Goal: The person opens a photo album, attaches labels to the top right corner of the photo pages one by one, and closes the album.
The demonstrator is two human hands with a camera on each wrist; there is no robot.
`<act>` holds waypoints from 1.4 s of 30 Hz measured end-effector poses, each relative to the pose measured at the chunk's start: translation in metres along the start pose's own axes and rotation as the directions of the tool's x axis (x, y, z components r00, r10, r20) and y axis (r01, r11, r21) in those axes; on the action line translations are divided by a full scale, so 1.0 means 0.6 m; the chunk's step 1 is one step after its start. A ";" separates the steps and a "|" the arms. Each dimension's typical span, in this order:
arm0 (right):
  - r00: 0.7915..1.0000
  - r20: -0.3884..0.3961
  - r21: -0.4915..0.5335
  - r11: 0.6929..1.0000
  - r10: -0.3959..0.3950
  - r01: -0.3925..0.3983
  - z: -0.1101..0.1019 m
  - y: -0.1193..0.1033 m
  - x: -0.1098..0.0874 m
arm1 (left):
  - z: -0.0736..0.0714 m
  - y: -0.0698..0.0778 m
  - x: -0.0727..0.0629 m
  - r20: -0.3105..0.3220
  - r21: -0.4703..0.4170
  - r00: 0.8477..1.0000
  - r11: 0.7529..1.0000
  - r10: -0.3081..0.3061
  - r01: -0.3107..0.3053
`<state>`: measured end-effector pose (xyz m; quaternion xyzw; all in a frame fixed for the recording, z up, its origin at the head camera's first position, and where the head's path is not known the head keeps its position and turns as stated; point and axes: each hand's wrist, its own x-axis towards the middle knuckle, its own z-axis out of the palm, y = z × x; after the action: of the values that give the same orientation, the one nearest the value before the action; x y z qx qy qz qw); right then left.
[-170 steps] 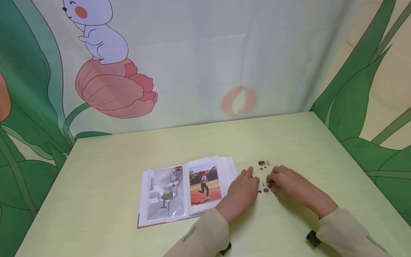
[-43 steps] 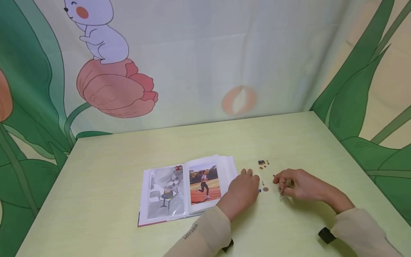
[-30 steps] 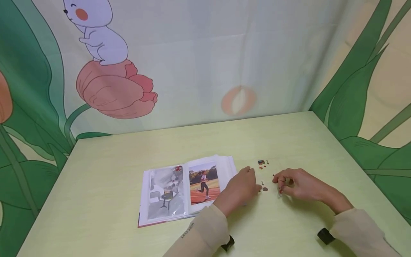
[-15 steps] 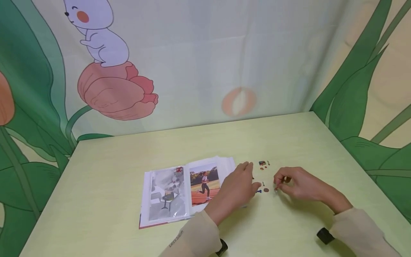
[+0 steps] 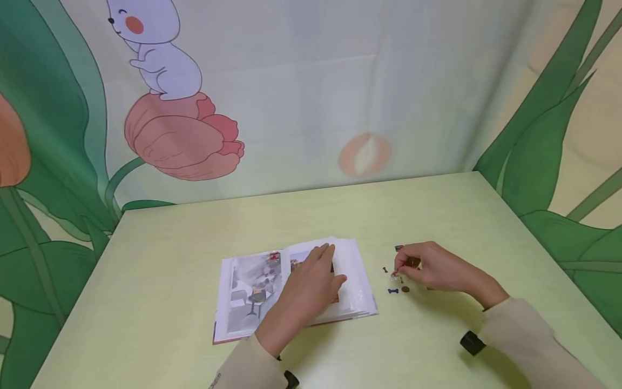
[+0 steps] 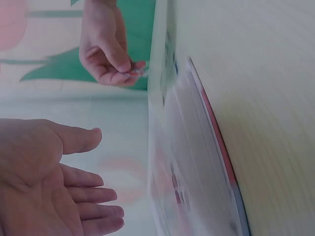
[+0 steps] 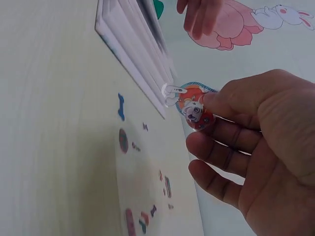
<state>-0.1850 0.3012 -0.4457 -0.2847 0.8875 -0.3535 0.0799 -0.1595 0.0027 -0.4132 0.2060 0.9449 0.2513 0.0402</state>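
An open photo album (image 5: 356, 275) lies on the table, a greyscale picture (image 5: 243, 313) in its left pocket. My left hand (image 5: 306, 283) is over the right page with fingers straight, partly covering the photo there; the left wrist view shows its palm holding nothing. Between thumb and fingers my right hand (image 5: 439, 267) pinches a small sticker (image 7: 194, 105) printed with a cartoon puppy in red. Under it, to the right of the album, lies a clear sticker sheet (image 7: 140, 182) with several small stickers, among them a blue bone (image 5: 393, 291) and a brown round one (image 5: 405, 289).
The pale yellow-green table (image 5: 160, 270) extends around the album. Behind it hangs a curtain (image 5: 291, 108) printed with a white animal, flowers and leaves. A black wrist strap piece (image 5: 472, 343) sits below the right sleeve.
My right hand first peels at the sheet, draws back with the sticker, and now moves left over the sheet. My left hand has left the sheet's edge and moved left over the album.
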 end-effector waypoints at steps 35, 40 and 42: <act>0.996 -0.068 0.128 0.990 -0.053 0.062 0.034 -0.037 0.154 | 0.005 -0.087 -0.033 0.094 0.014 0.993 0.997 -0.076 0.075; 0.998 -0.029 0.146 0.987 -0.063 0.067 0.037 -0.033 0.180 | 0.010 -0.087 -0.030 0.120 -0.003 0.992 0.999 -0.049 0.050; 0.998 -0.015 0.131 0.989 -0.062 0.063 0.038 -0.031 0.191 | 0.011 -0.085 -0.030 0.127 -0.004 0.991 0.999 -0.046 0.047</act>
<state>-0.2632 0.2125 -0.4433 -0.3046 0.8532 -0.4153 0.0824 -0.1609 -0.0418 -0.4446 0.1995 0.9440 0.2402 0.1069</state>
